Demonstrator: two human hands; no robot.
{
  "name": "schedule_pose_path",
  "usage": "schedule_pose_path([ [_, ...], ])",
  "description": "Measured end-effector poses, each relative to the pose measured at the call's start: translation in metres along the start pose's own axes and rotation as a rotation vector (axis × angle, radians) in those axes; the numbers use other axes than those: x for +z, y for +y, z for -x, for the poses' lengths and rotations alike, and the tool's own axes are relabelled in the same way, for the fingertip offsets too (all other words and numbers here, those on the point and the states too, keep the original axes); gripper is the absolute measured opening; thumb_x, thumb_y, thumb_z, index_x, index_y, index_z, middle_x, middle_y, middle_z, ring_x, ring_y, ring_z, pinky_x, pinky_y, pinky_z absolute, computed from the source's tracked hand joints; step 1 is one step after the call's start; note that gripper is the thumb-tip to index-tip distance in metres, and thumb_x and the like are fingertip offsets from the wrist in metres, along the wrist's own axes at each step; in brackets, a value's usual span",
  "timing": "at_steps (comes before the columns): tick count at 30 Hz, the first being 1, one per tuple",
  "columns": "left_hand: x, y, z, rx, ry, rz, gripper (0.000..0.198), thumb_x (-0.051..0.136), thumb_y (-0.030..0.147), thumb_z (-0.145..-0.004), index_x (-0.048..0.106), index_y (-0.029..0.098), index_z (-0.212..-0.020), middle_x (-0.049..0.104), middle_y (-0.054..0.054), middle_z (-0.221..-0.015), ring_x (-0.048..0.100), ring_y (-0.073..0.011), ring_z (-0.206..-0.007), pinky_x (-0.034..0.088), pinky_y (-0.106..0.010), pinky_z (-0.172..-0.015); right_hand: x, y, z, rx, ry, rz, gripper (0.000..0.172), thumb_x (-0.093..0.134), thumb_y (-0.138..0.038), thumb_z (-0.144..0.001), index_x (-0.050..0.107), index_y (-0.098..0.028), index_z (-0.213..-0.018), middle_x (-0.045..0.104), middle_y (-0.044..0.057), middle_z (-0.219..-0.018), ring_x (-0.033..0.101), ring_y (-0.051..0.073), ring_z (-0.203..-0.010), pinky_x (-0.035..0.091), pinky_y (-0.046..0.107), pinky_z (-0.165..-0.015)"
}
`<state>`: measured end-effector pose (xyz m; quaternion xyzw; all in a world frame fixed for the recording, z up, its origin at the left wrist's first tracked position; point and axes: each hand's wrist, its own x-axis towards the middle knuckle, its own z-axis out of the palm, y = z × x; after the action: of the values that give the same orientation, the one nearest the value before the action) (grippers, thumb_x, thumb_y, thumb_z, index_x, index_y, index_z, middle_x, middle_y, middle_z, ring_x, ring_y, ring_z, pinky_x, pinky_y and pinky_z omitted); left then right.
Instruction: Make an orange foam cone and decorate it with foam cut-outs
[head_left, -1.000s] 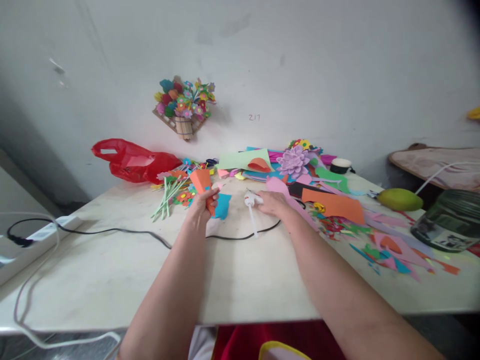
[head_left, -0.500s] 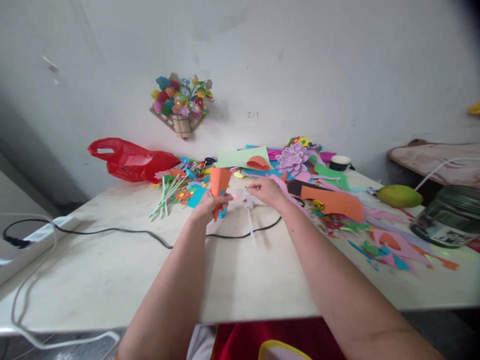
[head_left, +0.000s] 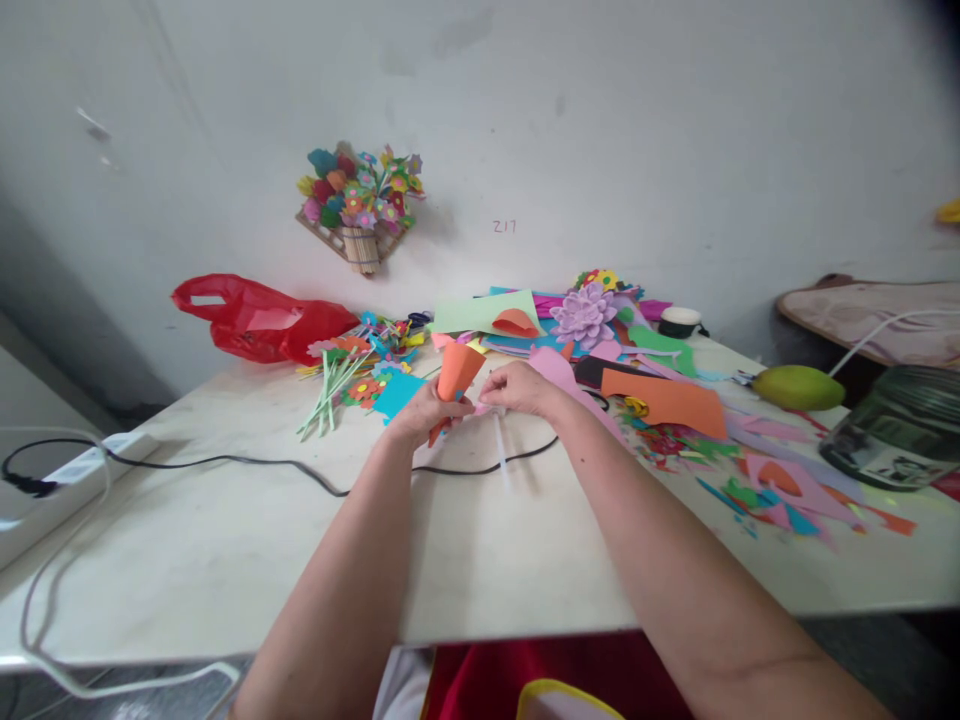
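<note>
My left hand [head_left: 429, 412] is closed round an orange foam cone [head_left: 459, 370], which tilts to the right with its wide end up. Small blue bits show on the cone near my fingers. My right hand [head_left: 517, 388] is pinched close beside it, over the nozzle end of a glue gun; what its fingertips hold is too small to make out. A clear glue stick [head_left: 501, 440] points from the gun toward me, above a black cord [head_left: 457, 471] on the table.
Left: a red plastic bag [head_left: 274, 325], pale green stems [head_left: 328, 395], foam flowers [head_left: 365, 390], a power strip [head_left: 90, 475]. Right: a lilac flower [head_left: 585, 315], orange sheet [head_left: 667, 402], foam scraps [head_left: 780, 500], glass jar [head_left: 896, 430], green-yellow object [head_left: 797, 388].
The orange cone has tilted to the right in my left hand. My right hand has moved slightly left, and the fingertips of both hands are nearer each other.
</note>
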<state>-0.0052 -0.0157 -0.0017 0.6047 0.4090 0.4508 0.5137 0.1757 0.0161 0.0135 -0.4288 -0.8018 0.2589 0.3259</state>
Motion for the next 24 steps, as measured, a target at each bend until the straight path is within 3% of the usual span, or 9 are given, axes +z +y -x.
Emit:
schedule_pose_path([
  [9, 0.0015, 0.0018, 0.0008, -0.038, -0.006, 0.007, 0.043, 0.073, 0.013, -0.053, 0.053, 0.016, -0.092, 0.06, 0.0, -0.063, 0.045, -0.0063, -0.037, 0.029, -0.018, -0.033, -0.0019, -0.001, 0.0018, 0.024, -0.11, 0.011, 0.008, 0.067, -0.024, -0.056, 0.068, -0.016, -0.059, 0.061, -0.002, -0.055, 0.049, 0.011, -0.055, 0.034, 0.022, -0.051],
  [20, -0.0009, -0.0033, -0.0014, -0.013, -0.003, 0.061, 0.038, 0.077, 0.016, -0.054, 0.052, 0.015, -0.084, 0.058, -0.001, -0.065, 0.046, -0.006, -0.04, 0.032, -0.018, -0.034, 0.0002, -0.0008, 0.0018, 0.05, -0.082, -0.1, 0.01, 0.065, -0.024, -0.058, 0.067, -0.015, -0.06, 0.058, -0.002, -0.055, 0.046, 0.01, -0.053, 0.035, 0.022, -0.052],
  [24, -0.0011, -0.0025, -0.0023, -0.037, -0.008, 0.175, 0.041, 0.076, 0.029, -0.06, 0.054, 0.014, -0.09, 0.062, -0.006, -0.072, 0.047, -0.0059, -0.04, 0.029, -0.017, -0.032, 0.0001, 0.0011, 0.0015, 0.05, -0.055, -0.098, 0.011, 0.063, -0.025, -0.061, 0.067, -0.015, -0.06, 0.055, -0.002, -0.053, 0.045, 0.009, -0.051, 0.035, 0.022, -0.05],
])
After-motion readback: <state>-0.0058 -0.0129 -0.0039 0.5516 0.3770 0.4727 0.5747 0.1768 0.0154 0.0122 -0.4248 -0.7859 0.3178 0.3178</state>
